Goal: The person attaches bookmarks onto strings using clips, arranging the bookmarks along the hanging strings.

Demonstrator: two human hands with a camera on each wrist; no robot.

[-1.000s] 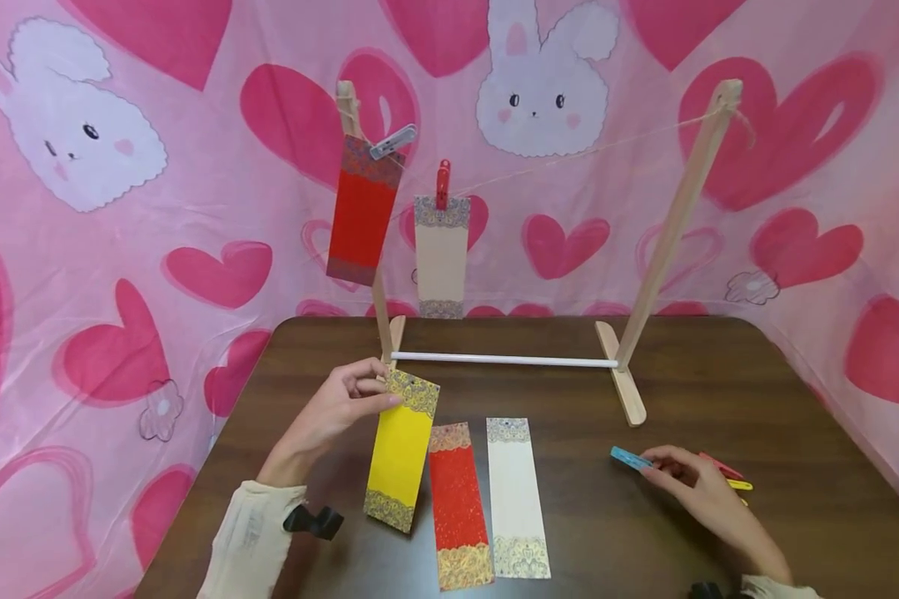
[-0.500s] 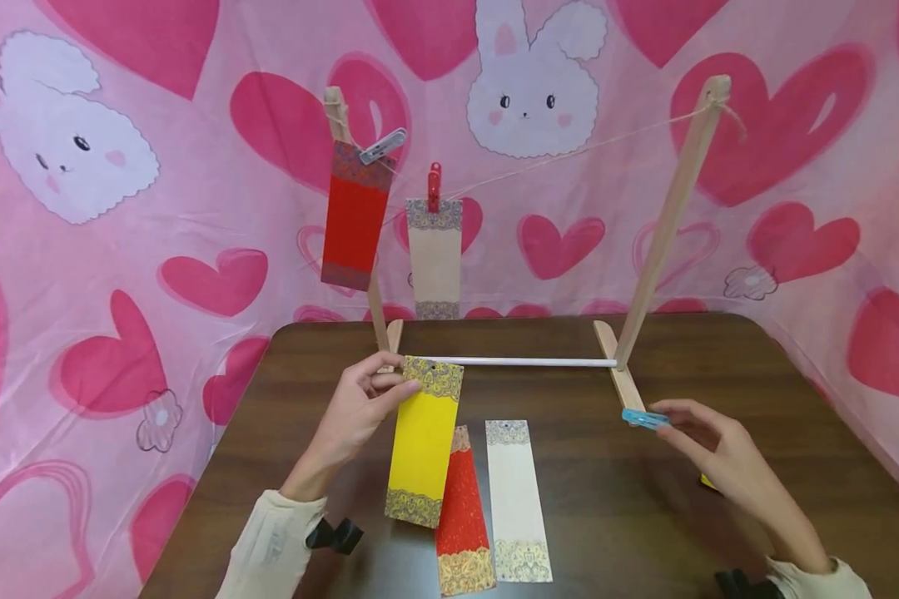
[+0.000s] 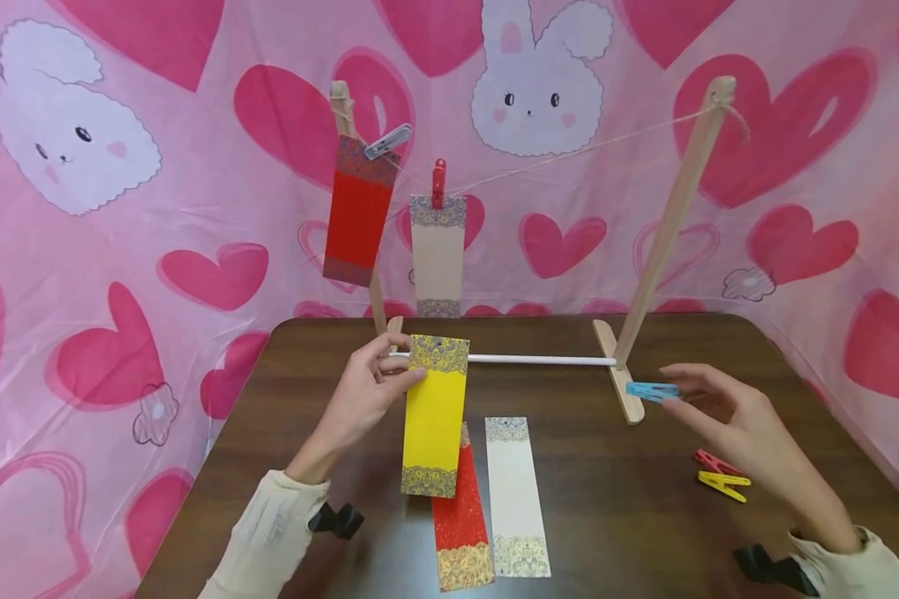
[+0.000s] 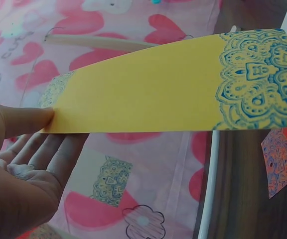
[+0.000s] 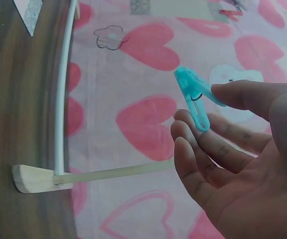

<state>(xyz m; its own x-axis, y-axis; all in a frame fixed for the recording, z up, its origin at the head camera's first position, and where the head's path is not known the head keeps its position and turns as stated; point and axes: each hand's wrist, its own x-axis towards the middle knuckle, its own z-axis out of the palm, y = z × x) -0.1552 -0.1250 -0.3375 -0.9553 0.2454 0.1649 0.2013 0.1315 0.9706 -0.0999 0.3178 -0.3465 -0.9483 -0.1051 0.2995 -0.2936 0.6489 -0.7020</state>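
My left hand pinches a yellow bookmark near its patterned top edge, thumb on the front and fingers behind. The card hangs upright above the table, overlapping a red bookmark in the head view. In the left wrist view the yellow bookmark stretches away from my thumb. At the right, my right hand holds a blue clothespin by its handle ends. The right wrist view shows the clothespin between thumb and fingers, pointing away from the palm.
A wooden stand carries a sagging string. From it hang a red card under a grey clothespin and a cream card under a red clothespin. A white bookmark and pink and yellow clothespins lie on the table.
My left hand has raised the yellow bookmark and carried it right, over the red one. My right hand has lifted the blue clothespin away from the other clothespins on the table.
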